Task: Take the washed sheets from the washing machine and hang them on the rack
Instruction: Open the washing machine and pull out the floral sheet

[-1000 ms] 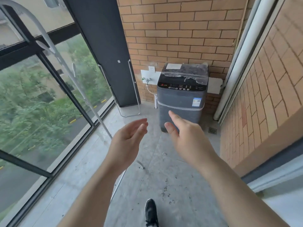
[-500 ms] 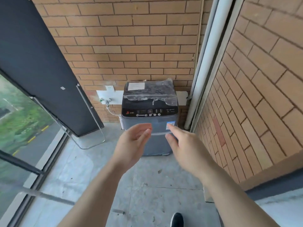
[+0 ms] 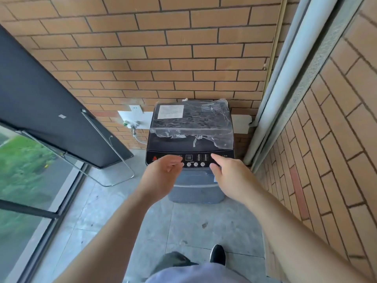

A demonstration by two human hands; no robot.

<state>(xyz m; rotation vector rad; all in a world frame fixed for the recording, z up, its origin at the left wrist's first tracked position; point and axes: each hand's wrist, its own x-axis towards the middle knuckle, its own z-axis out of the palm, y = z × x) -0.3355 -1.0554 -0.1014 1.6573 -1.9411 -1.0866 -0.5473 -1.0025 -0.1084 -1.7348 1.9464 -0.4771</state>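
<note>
Left hand (image 3: 161, 172) and right hand (image 3: 230, 176), both empty with fingers loose, are now nearer the grey top-loading washing machine (image 3: 195, 188) than a second ago. Black lid (image 3: 191, 123) shut, sheets unseen; lid-opening likely next.

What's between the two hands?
In the head view, the control panel and round buttons of the washing machine, between left hand and right hand.

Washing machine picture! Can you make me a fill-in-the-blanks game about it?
1. The lid of the washing machine is ____.
2. The left hand and the right hand are holding ____.
3. The wall behind the machine is built of ____.

Missing words: closed; nothing; bricks.
</note>
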